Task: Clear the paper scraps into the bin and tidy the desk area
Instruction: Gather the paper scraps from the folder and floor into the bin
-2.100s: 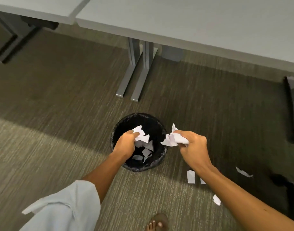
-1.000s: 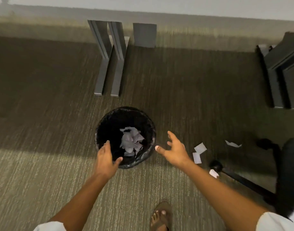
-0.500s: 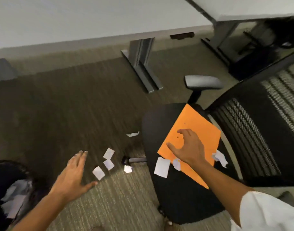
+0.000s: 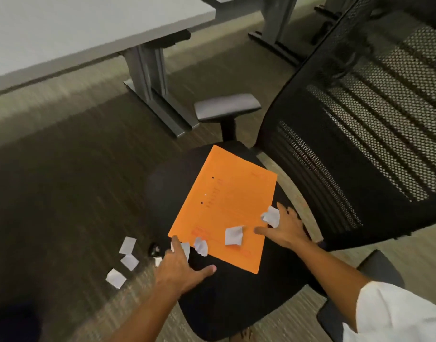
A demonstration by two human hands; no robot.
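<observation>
An orange folder (image 4: 226, 201) lies on the black seat (image 4: 231, 299) of an office chair. White paper scraps rest on it: one scrap (image 4: 233, 235) near its lower middle, one scrap (image 4: 201, 246) at its lower left edge, one scrap (image 4: 271, 216) at its right edge. My left hand (image 4: 181, 266) is spread flat at the seat's left edge, fingers over another scrap (image 4: 186, 248). My right hand (image 4: 284, 228) is open on the folder's right side, fingers touching the right scrap. More scraps (image 4: 128, 261) lie on the carpet to the left. The bin is out of view.
The chair's mesh back (image 4: 360, 134) rises at the right, with a grey armrest (image 4: 226, 106) behind the seat and another armrest (image 4: 375, 267) at lower right. A grey desk (image 4: 76, 28) with metal legs (image 4: 152, 85) stands behind. A chair caster (image 4: 154, 249) sits near the floor scraps.
Both hands let go of scraps over the bin, then the view swung right to the chair. My left hand has come onto the seat edge; my right hand slid down to the folder's right side.
</observation>
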